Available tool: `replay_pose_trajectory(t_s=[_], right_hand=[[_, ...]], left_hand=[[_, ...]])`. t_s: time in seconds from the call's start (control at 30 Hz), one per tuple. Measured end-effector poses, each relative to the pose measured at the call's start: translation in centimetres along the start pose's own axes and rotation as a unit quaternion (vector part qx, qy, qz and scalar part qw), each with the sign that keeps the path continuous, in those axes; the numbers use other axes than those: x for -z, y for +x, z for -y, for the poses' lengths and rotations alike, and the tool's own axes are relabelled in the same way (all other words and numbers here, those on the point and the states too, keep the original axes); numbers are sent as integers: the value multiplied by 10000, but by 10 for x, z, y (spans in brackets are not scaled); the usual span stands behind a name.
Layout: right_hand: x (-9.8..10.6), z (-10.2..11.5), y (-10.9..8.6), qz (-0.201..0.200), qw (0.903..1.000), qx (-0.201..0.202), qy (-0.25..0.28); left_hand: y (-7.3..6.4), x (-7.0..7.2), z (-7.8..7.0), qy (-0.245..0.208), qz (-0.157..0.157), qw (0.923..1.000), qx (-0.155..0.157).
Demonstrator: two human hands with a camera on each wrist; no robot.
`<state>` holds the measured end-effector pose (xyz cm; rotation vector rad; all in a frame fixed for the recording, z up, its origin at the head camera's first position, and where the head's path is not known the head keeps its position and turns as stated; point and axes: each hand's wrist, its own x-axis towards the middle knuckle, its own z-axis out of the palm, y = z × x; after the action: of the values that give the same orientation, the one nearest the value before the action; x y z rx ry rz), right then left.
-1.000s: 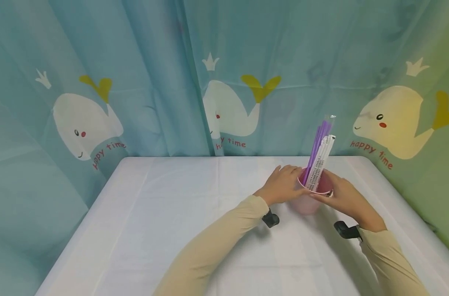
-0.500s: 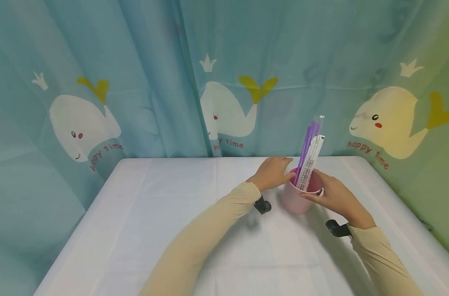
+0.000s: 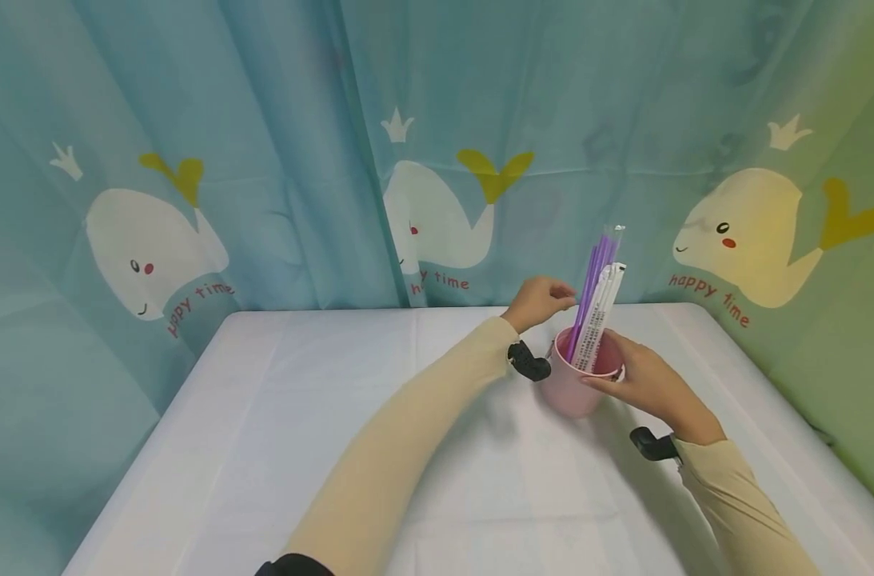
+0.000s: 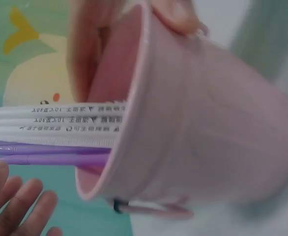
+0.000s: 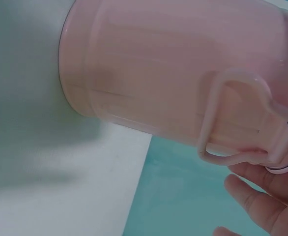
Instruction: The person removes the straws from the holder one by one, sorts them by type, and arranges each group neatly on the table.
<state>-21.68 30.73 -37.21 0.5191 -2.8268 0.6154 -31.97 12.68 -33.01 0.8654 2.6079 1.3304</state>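
A small pink bucket point(image 3: 568, 394) with wire handles stands on the white table, right of the middle. White paper-wrapped straws point(image 3: 599, 320) and purple straws point(image 3: 588, 294) lean in it, their tops above the rim. My right hand point(image 3: 656, 386) holds the bucket by the rim on its right side, thumb at the front. Left of the straws my left hand point(image 3: 540, 302) is raised behind the rim. In the left wrist view the left hand's fingers point(image 4: 23, 204) are spread beside the purple straws; whether the thumb touches them I cannot tell.
The table point(image 3: 300, 448) wears a white cloth. Behind and at the sides hangs a blue-green curtain point(image 3: 300, 160) printed with whales. A black wrist mount point(image 3: 528, 362) is on the left wrist, another mount point(image 3: 652, 444) on the right.
My left hand has let go of the bucket's left rim and risen away toward the back. The right hand keeps its hold on the rim. The view has shifted slightly.
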Motion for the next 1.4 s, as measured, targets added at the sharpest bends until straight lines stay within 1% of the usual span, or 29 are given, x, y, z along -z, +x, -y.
replay_pose_trajectory(t_s=[0.1, 0.17, 0.27, 0.33, 0.4, 0.5, 0.57, 0.63, 0.73, 0.8, 0.87, 0.97, 1.0, 1.07, 1.13, 1.2, 1.33, 1.4], right_hand=[[0, 2, 0, -93, 9993, 43, -363], [1, 3, -1, -163, 9979, 63, -619], [4, 4, -1, -203, 9964, 71, -823], [5, 4, -1, -205, 9967, 64, -782], [6, 2, -1, -162, 9985, -25, -530], [3, -3, -2, 11, 9992, -384, 136], [-1, -7, -4, 105, 9952, -718, 655], [-7, -12, -7, 91, 9890, -960, 1119], [-17, -17, -10, -102, 9772, -1068, 1833], [-24, -19, -12, -272, 9645, -969, 2443], [-31, -19, -12, -405, 9475, -844, 3059], [-39, -21, -12, -542, 9163, -648, 3916], [-41, -21, -12, -580, 9079, -611, 4106], [-44, -24, -13, -623, 8952, -589, 4373], [-47, -26, -14, -634, 8884, -597, 4508], [-49, -28, -15, -651, 8880, -669, 4502], [-50, -30, -19, -648, 8993, -822, 4247], [-49, -30, -20, -632, 9047, -860, 4125]], left_hand=[[1, -4, 2, -609, -74, 9980, 180], [2, -8, 4, -909, -140, 9954, 271], [2, -14, 6, -1197, -179, 9919, 391], [3, -18, 8, -1284, -192, 9905, 447], [3, -22, 9, -1302, -170, 9901, 486], [2, -25, 12, -1241, -158, 9909, 489], [1, -27, 14, -1228, -144, 9912, 479], [1, -27, 16, -1233, -141, 9912, 457], [0, -28, 18, -1319, -170, 9899, 483], [-1, -29, 18, -1352, -188, 9894, 503], [-3, -29, 18, -1379, -199, 9888, 534], [-4, -29, 17, -1410, -211, 9883, 543], [-4, -29, 16, -1424, -220, 9881, 533], [-4, -30, 16, -1492, -256, 9871, 527], [-4, -31, 16, -1525, -295, 9865, 517], [-5, -31, 16, -1541, -321, 9863, 504], [-5, -32, 17, -1565, -376, 9855, 540], [-5, -32, 17, -1635, -413, 9839, 592]])
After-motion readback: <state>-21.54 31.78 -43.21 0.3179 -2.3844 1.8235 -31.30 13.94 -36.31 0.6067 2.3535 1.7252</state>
